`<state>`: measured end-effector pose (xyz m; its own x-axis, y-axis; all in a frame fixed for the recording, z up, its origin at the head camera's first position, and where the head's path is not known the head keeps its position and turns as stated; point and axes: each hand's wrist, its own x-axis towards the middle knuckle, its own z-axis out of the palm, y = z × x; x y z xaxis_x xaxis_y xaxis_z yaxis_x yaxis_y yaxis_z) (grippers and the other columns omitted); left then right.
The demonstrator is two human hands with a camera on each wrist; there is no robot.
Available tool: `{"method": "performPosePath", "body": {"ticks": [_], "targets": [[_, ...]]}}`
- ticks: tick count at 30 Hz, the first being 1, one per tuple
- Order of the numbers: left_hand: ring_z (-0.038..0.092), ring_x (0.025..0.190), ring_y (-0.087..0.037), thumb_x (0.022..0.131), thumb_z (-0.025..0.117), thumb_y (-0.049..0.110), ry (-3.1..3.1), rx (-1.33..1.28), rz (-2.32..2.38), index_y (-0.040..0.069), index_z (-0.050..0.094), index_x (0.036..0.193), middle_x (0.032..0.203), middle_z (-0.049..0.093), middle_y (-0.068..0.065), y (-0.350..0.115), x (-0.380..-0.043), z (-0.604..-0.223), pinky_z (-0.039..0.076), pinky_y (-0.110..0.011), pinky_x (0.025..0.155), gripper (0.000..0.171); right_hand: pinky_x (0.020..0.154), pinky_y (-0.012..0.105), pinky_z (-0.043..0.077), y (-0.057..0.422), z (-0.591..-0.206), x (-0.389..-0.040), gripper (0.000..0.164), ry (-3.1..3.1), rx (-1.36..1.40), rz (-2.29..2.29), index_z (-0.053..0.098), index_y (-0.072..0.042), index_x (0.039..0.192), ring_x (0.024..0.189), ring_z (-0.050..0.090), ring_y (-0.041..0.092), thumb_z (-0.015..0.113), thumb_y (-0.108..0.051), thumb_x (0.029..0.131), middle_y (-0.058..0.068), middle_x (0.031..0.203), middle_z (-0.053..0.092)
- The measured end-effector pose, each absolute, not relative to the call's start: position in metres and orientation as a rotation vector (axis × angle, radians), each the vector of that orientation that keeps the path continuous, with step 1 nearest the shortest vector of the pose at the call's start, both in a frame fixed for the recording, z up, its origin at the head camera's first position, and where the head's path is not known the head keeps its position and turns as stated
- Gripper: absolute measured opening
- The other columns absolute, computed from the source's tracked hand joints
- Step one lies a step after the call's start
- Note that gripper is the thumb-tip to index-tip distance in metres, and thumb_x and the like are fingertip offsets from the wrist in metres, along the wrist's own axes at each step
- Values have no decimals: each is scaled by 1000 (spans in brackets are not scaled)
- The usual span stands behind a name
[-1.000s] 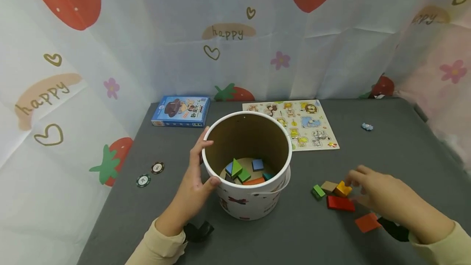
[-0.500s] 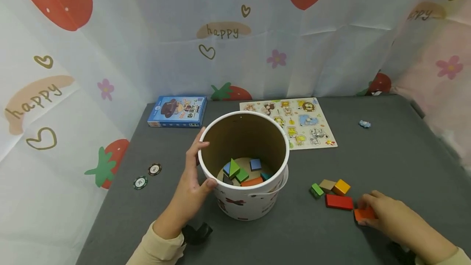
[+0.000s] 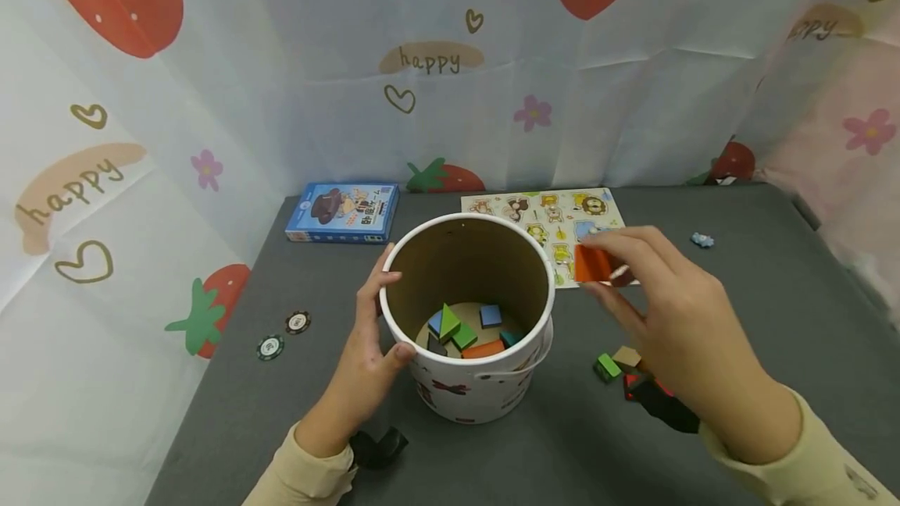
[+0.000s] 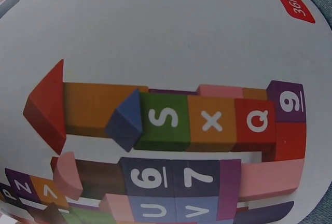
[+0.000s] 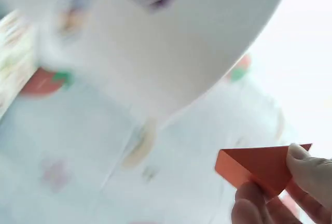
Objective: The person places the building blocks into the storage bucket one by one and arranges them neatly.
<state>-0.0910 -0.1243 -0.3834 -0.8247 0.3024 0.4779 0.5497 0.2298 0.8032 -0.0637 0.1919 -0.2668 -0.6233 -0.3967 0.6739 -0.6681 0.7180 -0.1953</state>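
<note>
A white bucket (image 3: 467,393) stands in the middle of the head view with several coloured blocks inside, among them a green triangle (image 3: 448,321) and an orange block (image 3: 483,349). My left hand (image 3: 369,350) grips its left side, fingertips and thumb at the rim. Printed letter blocks on the bucket wall (image 4: 155,42) fill the left wrist view. To the right of the bucket, raised above the table, my right hand (image 3: 675,311) pinches an orange-red triangular block (image 5: 259,164) between thumb and fingers. Below that hand lie a green block (image 3: 608,368), a tan block (image 3: 626,357) and a partly hidden red block (image 3: 630,387).
At the back of the grey table (image 3: 773,295) lie a blue game box (image 3: 343,213) and an animal puzzle board (image 3: 492,201). Two poker chips (image 3: 270,347) are at the left, a small blue-white piece (image 3: 701,240) at the right. A strawberry-print cloth (image 3: 316,100) hangs behind.
My right hand has picked up the orange-red triangular block from the table and carried it up and left, near the bucket. My left hand has stayed on the rim.
</note>
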Motion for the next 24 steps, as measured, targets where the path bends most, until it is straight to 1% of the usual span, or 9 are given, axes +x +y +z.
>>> {"method": "performPosePath", "body": {"ticks": [2, 4, 8, 11, 13, 15, 19, 21, 24], "targets": [[10, 143, -24, 85, 45, 72, -2284, -799, -1631, 11, 19, 146, 160, 1, 0, -124, -91, -383, 31, -66, 95, 90, 67, 27, 51, 172, -259, -75, 39, -2293, 905, 625, 60, -7, 115, 80, 62, 12, 77, -16, 82, 1, 107, 62], [12, 143, -25, 85, 45, 72, -2279, -800, -1636, 11, 20, 146, 160, 1, 0, -124, -92, -383, 31, -66, 95, 90, 67, 26, 50, 156, -257, -87, 42, -2354, 1004, 637, 61, -9, 108, 78, 60, 10, 83, -4, 72, -1, 103, 63], [14, 142, -25, 84, 45, 71, -2281, -800, -1637, 11, 20, 145, 160, 2, 1, -124, -92, -383, 30, -66, 96, 90, 61, 23, 46, 134, -262, -108, 24, -2589, 1171, 576, 63, -14, 89, 69, 55, 7, 83, -11, 75, -7, 88, 59], [11, 143, -24, 84, 45, 72, -2283, -795, -1634, 11, 20, 145, 160, 1, 2, -124, -92, -384, 29, -67, 96, 89, 62, 23, 46, 124, -265, -120, 18, -2760, 1300, 473, 64, -17, 81, 67, 53, 7, 82, -13, 77, -9, 84, 56], [10, 143, -24, 84, 45, 72, -2283, -789, -1632, 12, 20, 145, 160, 2, 2, -125, -91, -383, 28, -66, 97, 89, 66, 24, 47, 119, -265, -127, 12, -2836, 1405, 412, 68, -18, 81, 73, 57, 8, 78, -10, 80, -8, 88, 60], [9, 143, -24, 84, 45, 72, -2277, -790, -1633, 12, 20, 145, 160, 2, 2, -125, -91, -383, 27, -66, 98, 89, 70, 25, 49, 116, -266, -132, 8, -2882, 1506, 370, 73, -17, 87, 81, 61, 10, 74, -10, 84, -7, 94, 65], [11, 143, -23, 84, 45, 72, -2280, -785, -1628, 14, 20, 146, 160, 2, 2, -125, -90, -383, 28, -65, 98, 88, 76, 27, 50, 120, -269, -134, 13, -2857, 1580, 400, 74, -19, 101, 91, 63, 7, 65, -14, 92, -8, 103, 68], [11, 143, -24, 84, 46, 72, -2278, -791, -1634, 13, 20, 146, 160, 2, 2, -124, -90, -383, 27, -65, 98, 89, 76, 26, 49, 127, -272, -130, 13, -2732, 1548, 434, 73, -19, 102, 89, 61, 5, 66, -17, 92, -11, 100, 66], [11, 143, -24, 84, 46, 71, -2271, -802, -1645, 12, 20, 146, 160, 1, 1, -123, -91, -383, 27, -65, 98, 90, 72, 27, 47, 144, -275, -122, 14, -2467, 1423, 514, 72, -19, 100, 85, 58, 6, 70, -13, 87, -9, 96, 64]]}}
